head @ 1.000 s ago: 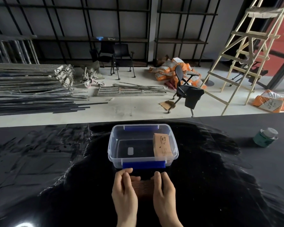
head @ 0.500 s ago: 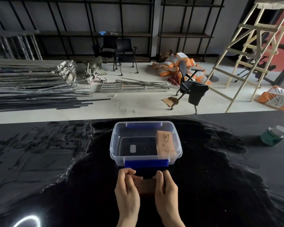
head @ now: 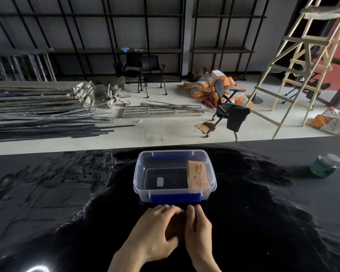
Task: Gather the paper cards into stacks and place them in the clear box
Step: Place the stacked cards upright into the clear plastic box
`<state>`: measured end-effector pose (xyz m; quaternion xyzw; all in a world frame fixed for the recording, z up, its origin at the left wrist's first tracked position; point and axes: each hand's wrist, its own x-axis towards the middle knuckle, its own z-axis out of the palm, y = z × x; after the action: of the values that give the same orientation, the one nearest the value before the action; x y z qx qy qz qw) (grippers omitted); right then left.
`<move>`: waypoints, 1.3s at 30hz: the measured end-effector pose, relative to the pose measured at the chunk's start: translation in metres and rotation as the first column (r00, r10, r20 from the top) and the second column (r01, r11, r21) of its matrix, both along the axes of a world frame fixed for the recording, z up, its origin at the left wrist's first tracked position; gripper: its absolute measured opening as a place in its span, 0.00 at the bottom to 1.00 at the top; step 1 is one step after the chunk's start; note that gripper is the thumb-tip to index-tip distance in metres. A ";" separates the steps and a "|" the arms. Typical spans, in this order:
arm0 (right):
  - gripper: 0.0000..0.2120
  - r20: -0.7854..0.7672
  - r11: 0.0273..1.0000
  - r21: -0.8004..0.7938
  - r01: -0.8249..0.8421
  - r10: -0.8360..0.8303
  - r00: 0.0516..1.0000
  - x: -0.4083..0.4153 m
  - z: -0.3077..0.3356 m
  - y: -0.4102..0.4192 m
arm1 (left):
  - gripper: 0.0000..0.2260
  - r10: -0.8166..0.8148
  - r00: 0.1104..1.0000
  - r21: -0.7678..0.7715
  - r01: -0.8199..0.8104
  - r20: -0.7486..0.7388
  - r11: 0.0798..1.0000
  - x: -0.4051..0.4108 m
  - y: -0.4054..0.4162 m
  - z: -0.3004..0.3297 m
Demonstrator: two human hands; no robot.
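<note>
While the clear plastic box with blue latches (head: 174, 174) sits open on the glossy black table (head: 253, 222), we note one stack of tan printed paper cards (head: 198, 176) inside it against its right wall. Just in front of the box, our left hand (head: 157, 230) and right hand (head: 198, 228) press together over a second brown card stack (head: 175, 226), mostly hidden between the palms. A green jar (head: 324, 165) stands well right of the box.
</note>
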<state>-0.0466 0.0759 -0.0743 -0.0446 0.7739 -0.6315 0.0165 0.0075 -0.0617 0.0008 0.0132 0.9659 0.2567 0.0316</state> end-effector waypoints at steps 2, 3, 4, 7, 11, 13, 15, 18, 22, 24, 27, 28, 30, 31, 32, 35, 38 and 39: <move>0.16 0.031 1.000 0.003 -0.009 0.009 0.999 -0.001 0.002 0.000 | 0.29 0.018 0.999 -0.041 -0.016 0.049 0.999 -0.002 0.003 0.001; 0.16 0.042 1.000 0.000 -0.021 0.021 0.999 -0.001 0.003 0.000 | 0.29 0.043 0.998 -0.058 -0.040 0.044 0.998 -0.003 0.004 -0.001; 0.15 0.052 1.000 -0.001 -0.031 0.031 0.998 -0.001 0.005 0.001 | 0.29 0.059 0.998 -0.071 -0.057 0.034 0.996 -0.004 0.005 -0.003; 0.05 0.047 0.996 -0.062 -0.058 0.061 0.997 0.001 0.016 0.009 | 0.27 0.119 0.993 -0.026 -0.118 0.019 0.993 -0.003 0.003 -0.006; 0.27 0.200 0.950 -0.284 -0.131 0.192 0.961 0.002 0.029 0.025 | 0.22 0.327 0.945 0.342 -0.309 0.004 0.887 0.002 -0.001 -0.013; 0.28 0.232 0.890 -0.412 -0.196 0.311 0.922 0.001 0.034 0.027 | 0.20 0.447 0.894 0.593 -0.376 0.030 0.712 0.004 0.000 -0.016; 0.20 0.192 0.861 -0.430 -0.271 0.380 0.905 -0.001 0.043 0.026 | 0.18 0.503 0.857 0.735 -0.412 0.110 0.539 0.003 0.004 -0.014; 0.18 0.129 0.877 -0.373 -0.303 0.373 0.919 -0.005 0.056 0.022 | 0.15 0.523 0.836 0.816 -0.416 0.169 0.401 -0.001 0.006 -0.008; 0.16 0.072 0.899 -0.300 -0.320 0.355 0.932 -0.010 0.071 0.017 | 0.14 0.476 0.844 0.875 -0.406 0.249 0.263 -0.003 0.001 0.005; 0.17 0.065 0.906 -0.266 -0.330 0.359 0.931 -0.014 0.076 0.012 | 0.13 0.444 0.847 0.890 -0.411 0.292 0.198 -0.004 -0.002 0.011; 0.14 -0.032 0.950 -0.056 -0.307 0.305 0.952 -0.021 0.084 0.000 | 0.10 0.516 0.808 0.881 -0.433 0.284 0.192 -0.009 -0.008 0.015; 0.14 -0.123 0.966 0.082 -0.247 0.256 0.959 -0.023 0.085 -0.003 | 0.09 0.546 0.789 0.876 -0.442 0.280 0.190 -0.010 -0.010 0.016; 0.18 -0.331 0.907 0.408 -0.101 0.250 0.910 -0.027 0.088 -0.006 | 0.06 0.604 0.747 0.871 -0.461 0.278 0.171 -0.012 -0.016 0.019; 0.21 -0.382 0.831 0.552 -0.072 0.329 0.864 -0.028 0.089 -0.008 | 0.06 0.634 0.723 0.870 -0.468 0.275 0.156 -0.013 -0.020 0.021; 0.24 -0.371 0.740 0.667 -0.082 0.426 0.825 -0.028 0.089 -0.009 | 0.05 0.659 0.700 0.871 -0.472 0.275 0.138 -0.013 -0.024 0.022; 0.28 -0.203 0.489 0.860 -0.143 0.586 0.784 -0.025 0.083 -0.011 | 0.06 0.687 0.666 0.876 -0.475 0.292 0.088 -0.015 -0.033 0.027; 0.30 -0.147 0.391 0.911 -0.127 0.598 0.788 -0.017 0.082 -0.011 | 0.08 0.692 0.664 0.880 -0.467 0.284 0.088 -0.017 -0.036 0.033; 0.30 -0.143 0.383 0.915 -0.128 0.603 0.785 -0.013 0.083 -0.010 | 0.08 0.694 0.663 0.879 -0.467 0.281 0.091 -0.017 -0.036 0.035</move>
<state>-0.0597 0.0655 0.0085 -0.3530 0.9305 -0.0978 -0.0013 -0.0100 -0.0973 0.0356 -0.3301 0.5749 0.7251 -0.1867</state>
